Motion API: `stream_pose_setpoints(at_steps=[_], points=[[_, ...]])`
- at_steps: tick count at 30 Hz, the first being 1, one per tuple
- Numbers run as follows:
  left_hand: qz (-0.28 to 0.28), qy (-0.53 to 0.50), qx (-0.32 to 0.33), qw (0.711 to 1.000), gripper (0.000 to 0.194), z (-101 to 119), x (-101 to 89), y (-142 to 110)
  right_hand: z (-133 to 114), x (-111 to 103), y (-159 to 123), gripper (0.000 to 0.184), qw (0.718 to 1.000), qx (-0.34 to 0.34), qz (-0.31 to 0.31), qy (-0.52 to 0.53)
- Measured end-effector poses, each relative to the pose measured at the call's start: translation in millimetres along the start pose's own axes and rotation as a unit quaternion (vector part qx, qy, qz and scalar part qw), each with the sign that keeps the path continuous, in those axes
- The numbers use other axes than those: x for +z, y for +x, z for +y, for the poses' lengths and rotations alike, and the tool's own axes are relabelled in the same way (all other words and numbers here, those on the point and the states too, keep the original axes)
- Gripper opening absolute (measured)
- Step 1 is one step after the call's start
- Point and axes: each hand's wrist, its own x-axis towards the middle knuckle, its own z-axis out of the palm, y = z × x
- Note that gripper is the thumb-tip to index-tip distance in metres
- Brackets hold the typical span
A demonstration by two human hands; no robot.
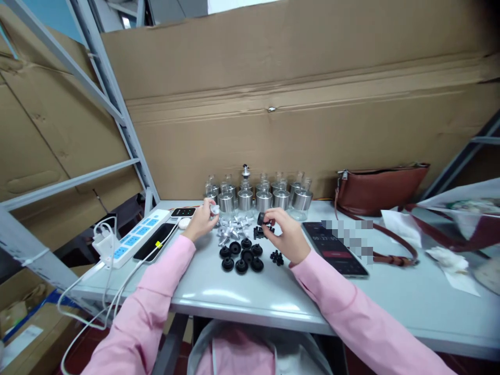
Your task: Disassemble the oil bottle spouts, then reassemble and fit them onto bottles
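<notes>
My left hand (pixel 201 220) pinches a small silvery-white part (pixel 214 209) between thumb and fingers, left of a pile of silver metal fittings (pixel 234 229). In my right hand (pixel 288 234) is a round black cap (pixel 261 219), gripped at the fingertips above some small black pieces (pixel 258 233). Nearer the front edge lies a cluster of black round lids with raised centres (pixel 247 256). A little heap of tiny black parts (pixel 277 257) sits to their right. Behind stand glass bottles with metal bands (pixel 245 199) in rows; one carries a silver top (pixel 246 171).
On the left are a white power strip (pixel 125 251) with cables, a phone (pixel 154 245) and a small black device (pixel 183 212). A larger phone (pixel 332 255) and a brown bag (pixel 380 190) with its strap lie right. Cardboard (pixel 312 130) walls the back.
</notes>
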Motion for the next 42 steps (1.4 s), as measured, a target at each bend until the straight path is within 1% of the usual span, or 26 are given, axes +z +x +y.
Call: stream_pose_setpoints(at_steps=[2,4,8,10,14,17,20,23,25,28,33,36,39,42], points=[[-0.029,0.003,0.030,0.999,0.029,6,12.4,-1,1,2,-1,0.012,1.000,0.013,-0.021,-0.001],[-0.059,0.003,0.046,0.997,0.029,10,20.4,-1,0,3,-2,0.012,0.999,0.015,-0.047,-0.009],[-0.101,-0.009,0.069,0.993,0.026,13,23.6,-5,0,2,-4,0.011,0.995,0.023,-0.086,-0.037],[-0.118,0.000,0.076,0.990,0.032,13,22.8,-7,1,2,-5,0.012,0.993,0.035,-0.108,-0.042],[-0.161,-0.004,0.063,0.985,0.054,12,24.7,-12,5,8,-8,0.012,0.982,0.052,-0.182,-0.010],[-0.171,-0.019,0.056,0.983,0.059,11,29.0,-13,6,15,-14,0.016,0.971,0.045,-0.235,0.010],[-0.165,-0.020,0.052,0.985,0.054,13,33.1,-12,7,21,-19,0.024,0.961,0.022,-0.275,0.000],[-0.152,0.009,0.045,0.987,0.047,18,35.9,-12,8,23,-21,0.030,0.960,0.018,-0.279,-0.002],[-0.136,0.037,0.042,0.989,0.043,21,36.9,-13,9,22,-21,0.029,0.961,0.020,-0.276,0.003],[-0.121,0.058,0.043,0.990,0.041,24,37.3,-14,10,22,-19,0.022,0.960,0.019,-0.279,0.003],[-0.128,0.055,0.045,0.989,0.039,26,37.1,-14,9,23,-18,0.011,0.961,0.025,-0.275,-0.002],[-0.121,0.055,0.053,0.990,0.038,28,34.1,-13,5,21,-17,0.018,0.959,0.042,-0.281,0.009],[-0.073,0.055,0.067,0.993,0.039,32,26.9,-10,2,18,-16,0.030,0.963,0.062,-0.260,0.023],[-0.003,0.054,0.083,0.995,0.038,39,18.5,-4,-1,15,-14,0.029,0.967,0.056,-0.249,0.012]])
